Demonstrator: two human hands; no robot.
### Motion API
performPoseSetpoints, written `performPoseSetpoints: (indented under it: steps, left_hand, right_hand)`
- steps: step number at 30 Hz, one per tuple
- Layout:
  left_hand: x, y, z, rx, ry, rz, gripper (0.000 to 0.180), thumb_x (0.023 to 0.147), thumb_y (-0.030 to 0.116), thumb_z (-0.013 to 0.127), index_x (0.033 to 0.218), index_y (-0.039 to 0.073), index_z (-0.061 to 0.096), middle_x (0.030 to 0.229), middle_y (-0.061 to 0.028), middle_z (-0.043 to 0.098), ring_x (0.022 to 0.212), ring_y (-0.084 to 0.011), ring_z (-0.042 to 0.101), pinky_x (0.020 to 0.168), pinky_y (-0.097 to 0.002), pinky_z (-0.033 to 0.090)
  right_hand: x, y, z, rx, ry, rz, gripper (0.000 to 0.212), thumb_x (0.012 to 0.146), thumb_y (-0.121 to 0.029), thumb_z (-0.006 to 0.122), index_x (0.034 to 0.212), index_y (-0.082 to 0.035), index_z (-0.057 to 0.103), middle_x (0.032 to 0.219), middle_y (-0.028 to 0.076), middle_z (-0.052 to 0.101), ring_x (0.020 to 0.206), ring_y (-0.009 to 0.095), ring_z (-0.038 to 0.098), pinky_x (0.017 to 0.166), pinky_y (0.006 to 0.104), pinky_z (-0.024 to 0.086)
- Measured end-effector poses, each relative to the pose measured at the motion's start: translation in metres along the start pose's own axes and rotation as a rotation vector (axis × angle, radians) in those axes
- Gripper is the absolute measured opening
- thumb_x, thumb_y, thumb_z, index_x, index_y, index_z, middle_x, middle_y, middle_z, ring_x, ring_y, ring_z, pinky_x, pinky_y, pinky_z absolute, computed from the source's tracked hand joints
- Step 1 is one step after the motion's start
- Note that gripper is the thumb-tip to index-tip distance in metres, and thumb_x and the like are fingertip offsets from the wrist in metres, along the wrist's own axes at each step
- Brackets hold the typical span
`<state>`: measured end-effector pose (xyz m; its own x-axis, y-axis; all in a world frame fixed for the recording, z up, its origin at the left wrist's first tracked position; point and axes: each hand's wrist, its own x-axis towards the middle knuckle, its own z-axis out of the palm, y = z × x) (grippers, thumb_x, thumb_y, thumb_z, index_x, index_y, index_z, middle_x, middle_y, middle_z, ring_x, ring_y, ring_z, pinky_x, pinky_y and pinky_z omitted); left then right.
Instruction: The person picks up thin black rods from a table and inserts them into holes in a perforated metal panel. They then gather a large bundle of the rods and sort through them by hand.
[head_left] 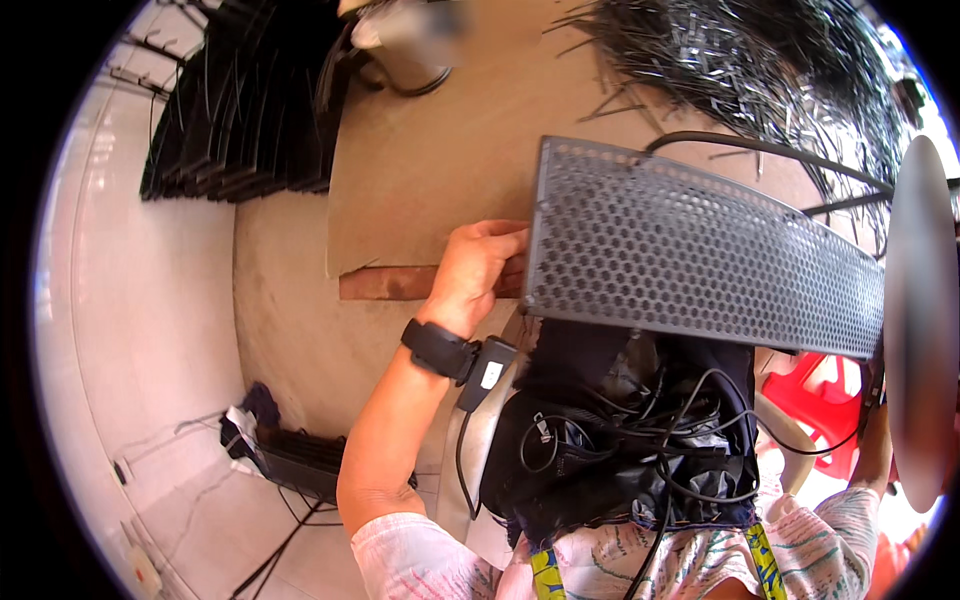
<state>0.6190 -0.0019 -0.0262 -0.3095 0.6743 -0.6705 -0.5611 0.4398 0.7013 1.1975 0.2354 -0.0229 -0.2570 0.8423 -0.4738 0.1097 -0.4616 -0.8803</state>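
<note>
A long black perforated panel (690, 250), covered in round holes, is held tilted in front of me, above my lap. My left hand (478, 262) grips its left edge, with the fingertips partly hidden behind it. My right forearm (874, 448) reaches up to the panel's right end. There a blurred grey disc-like shape (918, 320) and the panel's edge hide my right hand, so its fingers do not show. Dark curved rods (770, 147) stand out behind the panel's upper edge.
Many loose black strips (740, 80) lie in a heap at the far right. Stacked black panels (240, 110) stand at the far left by the wall. A brown board (430, 170) covers the floor ahead. A black bag with cables (620, 440) rests against me; a red plastic stool (815, 400) is right.
</note>
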Motion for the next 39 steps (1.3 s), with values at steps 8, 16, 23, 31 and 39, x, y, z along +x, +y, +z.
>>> performPoseSetpoints:
  steps: [8, 16, 23, 31, 39]
  left_hand:
    - [-0.001, -0.005, -0.014, -0.122, 0.01, 0.034, 0.021, 0.078, 0.01, 0.05, 0.086, -0.01, 0.053, 0.07, -0.0119, 0.059, 0.056, -0.0191, 0.058, 0.048, -0.0288, 0.047]
    - [0.005, -0.015, -0.006, 0.045, 0.158, 0.134, 0.022, 0.08, 0.01, 0.051, 0.072, -0.009, 0.057, 0.058, -0.008, 0.056, 0.046, -0.0128, 0.051, 0.042, -0.0255, 0.04]
    - [0.018, -0.036, 0.001, -0.084, 0.258, 0.198, 0.019, 0.076, 0.007, 0.052, 0.07, -0.01, 0.058, 0.057, -0.0086, 0.056, 0.048, -0.0119, 0.05, 0.046, -0.0259, 0.04]
    - [0.024, -0.042, 0.0, -0.123, 0.294, 0.209, 0.016, 0.073, 0.006, 0.056, 0.068, -0.008, 0.058, 0.056, -0.0097, 0.056, 0.049, -0.0121, 0.05, 0.047, -0.0264, 0.041]
    - [0.021, -0.043, -0.01, -0.013, 0.334, 0.276, 0.014, 0.073, 0.005, 0.056, 0.069, -0.008, 0.058, 0.058, -0.0095, 0.057, 0.05, -0.0123, 0.051, 0.048, -0.0262, 0.041]
  right_hand:
    - [-0.011, 0.007, 0.031, -0.014, -0.024, 0.043, 0.042, 0.085, -0.039, 0.04, 0.107, -0.004, 0.047, 0.091, 0.0, 0.048, 0.078, 0.008, 0.044, 0.068, 0.0204, 0.035]
    - [-0.012, 0.01, 0.031, 0.005, -0.035, 0.045, 0.042, 0.085, -0.036, 0.04, 0.111, -0.003, 0.044, 0.098, 0.002, 0.046, 0.084, 0.009, 0.043, 0.073, 0.0216, 0.034]
    - [-0.015, 0.016, 0.027, 0.018, -0.042, 0.049, 0.043, 0.085, -0.034, 0.04, 0.114, -0.003, 0.041, 0.103, 0.003, 0.044, 0.09, 0.011, 0.042, 0.077, 0.0226, 0.034]
    - [-0.016, 0.019, 0.026, 0.021, -0.041, 0.05, 0.044, 0.086, -0.032, 0.039, 0.118, -0.002, 0.037, 0.11, 0.005, 0.043, 0.096, 0.012, 0.041, 0.082, 0.0238, 0.033]
    - [-0.012, 0.026, 0.03, 0.032, -0.053, 0.033, 0.046, 0.086, -0.03, 0.039, 0.121, -0.002, 0.034, 0.116, 0.007, 0.041, 0.102, 0.014, 0.041, 0.086, 0.025, 0.032]
